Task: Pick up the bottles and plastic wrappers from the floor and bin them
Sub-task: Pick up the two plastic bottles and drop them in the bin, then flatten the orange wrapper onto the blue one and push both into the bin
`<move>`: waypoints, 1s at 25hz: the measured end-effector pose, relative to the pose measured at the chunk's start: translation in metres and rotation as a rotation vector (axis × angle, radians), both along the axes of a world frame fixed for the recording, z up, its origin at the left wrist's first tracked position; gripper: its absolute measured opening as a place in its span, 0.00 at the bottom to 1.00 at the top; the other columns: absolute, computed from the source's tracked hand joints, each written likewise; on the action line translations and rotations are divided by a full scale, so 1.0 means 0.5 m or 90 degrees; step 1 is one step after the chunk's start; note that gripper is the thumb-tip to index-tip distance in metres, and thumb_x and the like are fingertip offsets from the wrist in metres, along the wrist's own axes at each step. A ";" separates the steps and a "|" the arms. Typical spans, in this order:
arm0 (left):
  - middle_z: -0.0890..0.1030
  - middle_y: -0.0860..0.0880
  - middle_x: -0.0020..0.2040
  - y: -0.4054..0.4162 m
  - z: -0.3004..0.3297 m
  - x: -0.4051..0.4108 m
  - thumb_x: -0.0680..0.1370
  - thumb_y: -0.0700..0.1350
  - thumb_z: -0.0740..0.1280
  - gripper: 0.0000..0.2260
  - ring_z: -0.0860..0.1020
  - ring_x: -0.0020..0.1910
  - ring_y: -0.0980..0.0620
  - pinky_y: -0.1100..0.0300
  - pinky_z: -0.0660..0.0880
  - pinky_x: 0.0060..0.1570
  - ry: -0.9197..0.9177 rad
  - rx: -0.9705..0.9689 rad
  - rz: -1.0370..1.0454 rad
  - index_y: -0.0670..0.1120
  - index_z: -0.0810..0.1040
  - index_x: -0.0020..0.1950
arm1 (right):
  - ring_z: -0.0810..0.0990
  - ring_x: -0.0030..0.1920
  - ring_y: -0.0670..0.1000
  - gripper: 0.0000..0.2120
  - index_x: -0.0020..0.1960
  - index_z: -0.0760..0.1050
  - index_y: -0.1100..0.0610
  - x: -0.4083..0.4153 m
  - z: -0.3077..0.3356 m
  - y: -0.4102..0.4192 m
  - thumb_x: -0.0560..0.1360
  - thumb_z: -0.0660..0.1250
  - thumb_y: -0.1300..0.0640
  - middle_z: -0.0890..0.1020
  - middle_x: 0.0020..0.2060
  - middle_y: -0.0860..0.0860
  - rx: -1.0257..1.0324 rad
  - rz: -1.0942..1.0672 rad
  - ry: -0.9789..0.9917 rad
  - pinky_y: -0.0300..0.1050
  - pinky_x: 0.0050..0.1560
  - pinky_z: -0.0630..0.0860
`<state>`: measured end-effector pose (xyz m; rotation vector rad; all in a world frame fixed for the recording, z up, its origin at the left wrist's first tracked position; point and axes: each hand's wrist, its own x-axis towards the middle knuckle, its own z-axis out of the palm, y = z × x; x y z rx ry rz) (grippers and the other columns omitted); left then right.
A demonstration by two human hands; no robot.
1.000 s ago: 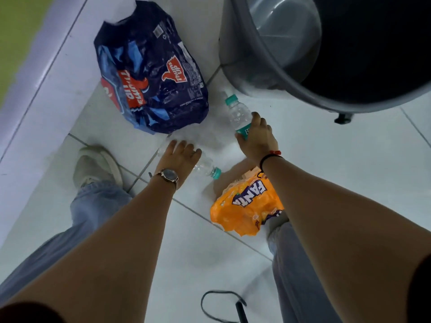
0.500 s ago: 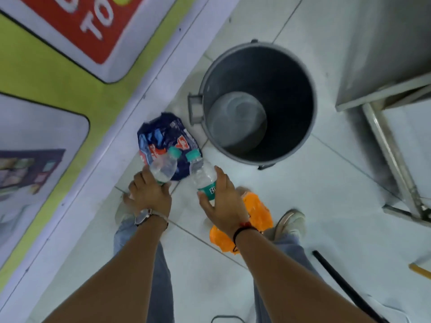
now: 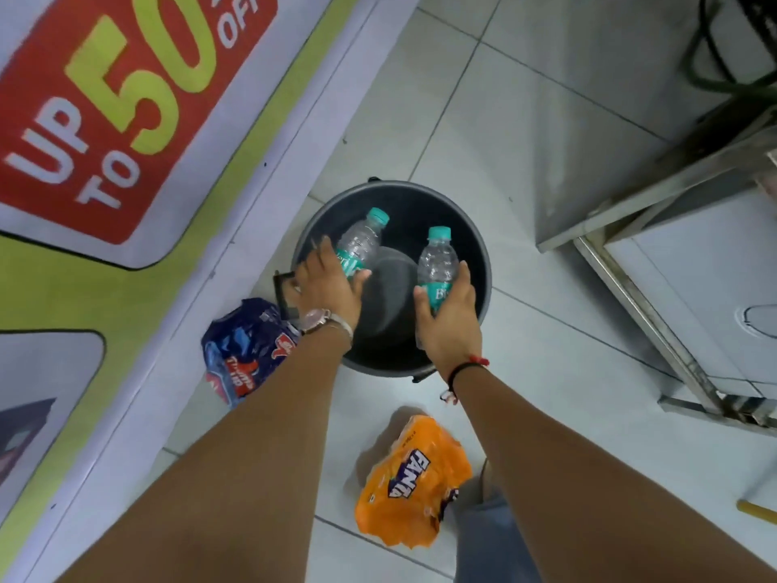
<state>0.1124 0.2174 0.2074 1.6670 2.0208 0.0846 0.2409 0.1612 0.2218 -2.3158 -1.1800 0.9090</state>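
A round grey bin point(image 3: 483, 263) stands on the white tiled floor below me. Over its mouth, my left hand point(image 3: 326, 284) grips a clear water bottle point(image 3: 361, 241) with a teal cap, tilted to the upper right. My right hand point(image 3: 452, 317) holds a second clear bottle point(image 3: 437, 263) with a teal cap, nearly upright above the bin's right half. A dark blue plastic wrapper point(image 3: 244, 351) lies on the floor left of the bin. An orange Fanta wrapper point(image 3: 408, 481) lies on the tiles below the bin, beside my right leg.
A printed sale banner point(image 3: 126, 119) covers the wall on the left. A steel table frame point(image 3: 656, 313) and a white appliance point(image 3: 706, 296) stand close to the right of the bin. Dark cables point(image 3: 714, 56) hang at the top right.
Both hands lifted the bottles off the floor and carried them up over the bin's mouth. The view rose and pulled back from the floor.
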 end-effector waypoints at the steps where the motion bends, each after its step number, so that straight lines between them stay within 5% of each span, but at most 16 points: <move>1: 0.67 0.37 0.71 -0.001 -0.013 -0.002 0.77 0.52 0.64 0.30 0.65 0.68 0.37 0.38 0.60 0.66 0.018 0.029 0.009 0.42 0.57 0.73 | 0.74 0.61 0.58 0.33 0.75 0.47 0.56 0.005 -0.015 0.007 0.78 0.60 0.49 0.66 0.69 0.57 -0.007 0.004 -0.011 0.52 0.56 0.76; 6: 0.66 0.37 0.71 -0.063 -0.055 -0.058 0.77 0.51 0.63 0.26 0.66 0.68 0.36 0.37 0.63 0.63 0.066 0.155 0.098 0.42 0.61 0.71 | 0.65 0.69 0.60 0.35 0.75 0.48 0.59 0.009 -0.063 0.023 0.77 0.60 0.46 0.64 0.71 0.60 -0.050 0.021 -0.090 0.57 0.69 0.64; 11: 0.63 0.38 0.73 -0.238 -0.093 -0.127 0.77 0.49 0.63 0.27 0.65 0.68 0.36 0.36 0.62 0.63 0.115 0.017 0.112 0.42 0.60 0.73 | 0.56 0.75 0.54 0.31 0.75 0.50 0.57 0.009 -0.054 -0.113 0.78 0.53 0.44 0.59 0.75 0.55 0.048 0.044 -0.171 0.58 0.71 0.37; 17: 0.62 0.40 0.74 -0.436 -0.153 -0.124 0.77 0.51 0.63 0.30 0.63 0.70 0.41 0.37 0.59 0.66 0.135 -0.189 0.018 0.42 0.56 0.74 | 0.55 0.75 0.54 0.35 0.75 0.50 0.56 0.043 -0.109 -0.403 0.74 0.41 0.38 0.56 0.76 0.54 -0.218 0.199 -0.191 0.59 0.70 0.33; 22: 0.59 0.44 0.75 -0.514 -0.295 -0.082 0.75 0.60 0.62 0.37 0.59 0.72 0.44 0.38 0.56 0.69 0.142 -0.362 -0.205 0.45 0.47 0.75 | 0.49 0.76 0.52 0.29 0.76 0.45 0.52 0.067 -0.271 -0.467 0.79 0.54 0.48 0.51 0.77 0.51 -0.395 0.413 -0.222 0.67 0.70 0.36; 25: 0.65 0.44 0.72 -0.556 -0.384 -0.055 0.73 0.63 0.64 0.41 0.61 0.71 0.43 0.39 0.55 0.69 0.163 -0.505 -0.295 0.46 0.45 0.75 | 0.50 0.76 0.53 0.31 0.76 0.43 0.51 0.074 -0.372 -0.452 0.79 0.57 0.53 0.51 0.77 0.52 -0.446 0.415 -0.254 0.71 0.69 0.38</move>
